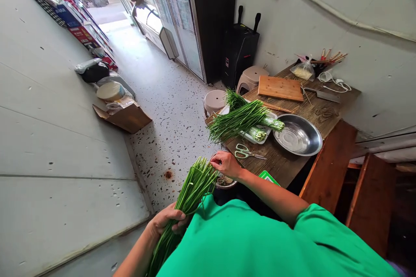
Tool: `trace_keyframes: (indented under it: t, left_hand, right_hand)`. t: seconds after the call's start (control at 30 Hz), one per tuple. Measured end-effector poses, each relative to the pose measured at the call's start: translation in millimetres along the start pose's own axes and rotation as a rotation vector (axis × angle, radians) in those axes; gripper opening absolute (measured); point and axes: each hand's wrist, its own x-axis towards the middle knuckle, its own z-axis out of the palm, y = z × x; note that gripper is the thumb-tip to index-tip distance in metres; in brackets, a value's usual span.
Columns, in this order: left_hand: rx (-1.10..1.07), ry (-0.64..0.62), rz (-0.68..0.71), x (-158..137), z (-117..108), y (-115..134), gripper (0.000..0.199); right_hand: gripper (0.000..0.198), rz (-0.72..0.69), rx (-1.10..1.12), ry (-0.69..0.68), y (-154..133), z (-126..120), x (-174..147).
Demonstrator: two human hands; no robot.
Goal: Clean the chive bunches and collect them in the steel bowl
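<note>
My left hand (170, 218) is wrapped round a thick bunch of garlic chives (195, 186), held slanting in front of my body with the pale stalk ends up. At those ends my right hand (225, 164) has its fingers pinched together on the edge of the bunch; the exact stalk between them is too small to tell. More bundled garlic chives (240, 117) lie across a white tray (251, 137) on the wooden table, some with clear wrap round their stalks. Green-handled scissors (248, 152) lie just beyond my right hand. Below that hand, a bowl-like container (225, 183) holds some scraps.
A metal basin (297, 134), cutting board (281, 88) and cleaver (321, 93) are on the table (286, 166). Stools (216, 100) and a black speaker (240, 54) stand behind it. A cardboard box (130, 117) sits by the left wall; a wooden bench (331, 156) is at right.
</note>
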Motion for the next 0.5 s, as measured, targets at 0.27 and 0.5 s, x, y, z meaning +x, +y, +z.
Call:
trace_keyframes:
  t: [0.27, 0.5]
  left_hand:
    - [0.019, -0.04, 0.014, -2, -2, -4, 0.025]
    - [0.017, -0.064, 0.023, -4, -5, -4, 0.025]
  right_hand:
    - [0.011, -0.108, 0.026, -0.068, 6, -5, 2]
    - [0.024, -0.303, -0.056, -0.037, 6, -13, 1]
